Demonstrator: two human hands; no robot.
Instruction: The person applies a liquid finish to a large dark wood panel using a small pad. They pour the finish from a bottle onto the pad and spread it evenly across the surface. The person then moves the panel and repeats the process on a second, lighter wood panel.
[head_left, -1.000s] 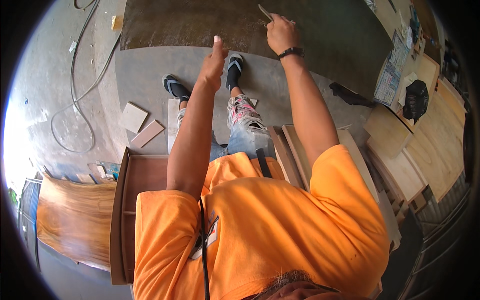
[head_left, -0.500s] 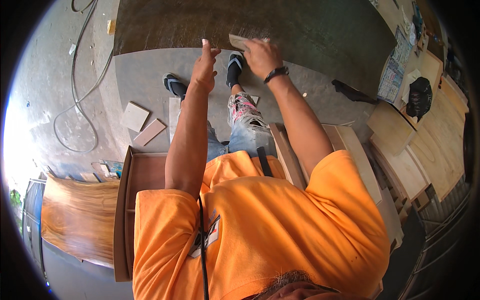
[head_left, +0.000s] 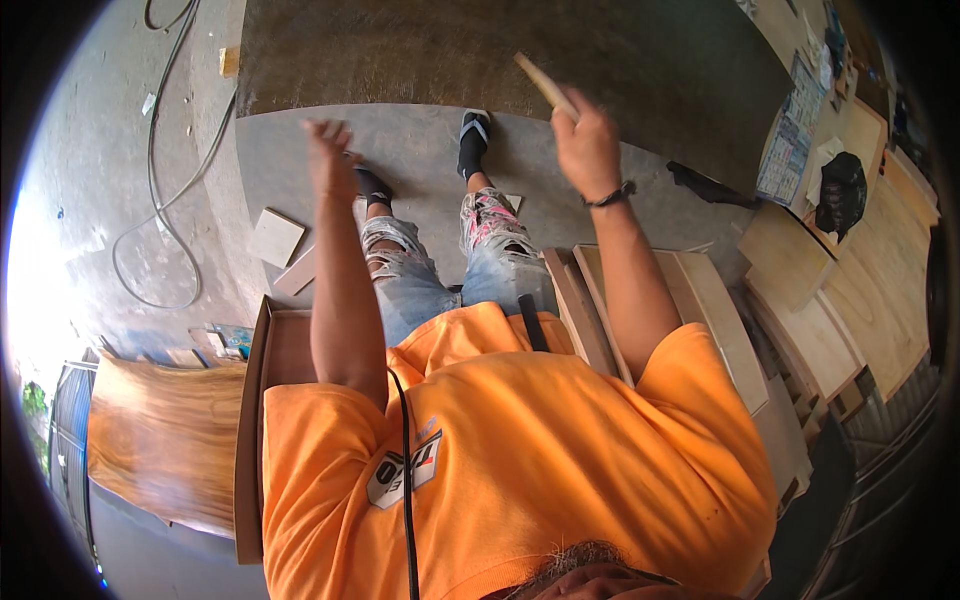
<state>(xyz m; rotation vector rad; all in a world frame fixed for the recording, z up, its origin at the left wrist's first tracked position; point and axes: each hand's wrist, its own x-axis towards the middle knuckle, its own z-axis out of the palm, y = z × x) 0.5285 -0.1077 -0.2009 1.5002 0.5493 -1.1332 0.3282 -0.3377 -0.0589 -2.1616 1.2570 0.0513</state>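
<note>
1. The left hand [head_left: 332, 165] had swung left and nearer since half a second earlier, when it was beside the dark panel's near edge; it now hung apart from the panel, partly covering one sandalled foot. Motion blur softened its fingers, which looked parted and empty.
2. The right hand [head_left: 588, 150] had shifted right and slightly nearer. Its fingers were closed around the near end of a flat tan strip [head_left: 543, 83].
3. The strip, which had shown a broad face and reached toward the left hand, now appeared narrow and slanted to the far left. Its tip was over the dark panel [head_left: 400, 50]; whether they touched could not be told.
4. The panel was broad, flat and dark brown, with a streaked, wet-looking sheen toward its left part and a duller, smoother right part.
5. More of the jeans [head_left: 410, 275] showed than before: faded blue denim, torn into pale threads, with pink patches on one leg.
6. At the left, a wooden slab [head_left: 165, 440] had glossy, wavy golden-brown grain, and a thin cable [head_left: 152, 190] looped over rough, stained concrete [head_left: 90, 190].
7. At the right were pale, smooth boards [head_left: 865, 300] and a crumpled black bag [head_left: 840, 195].
</note>
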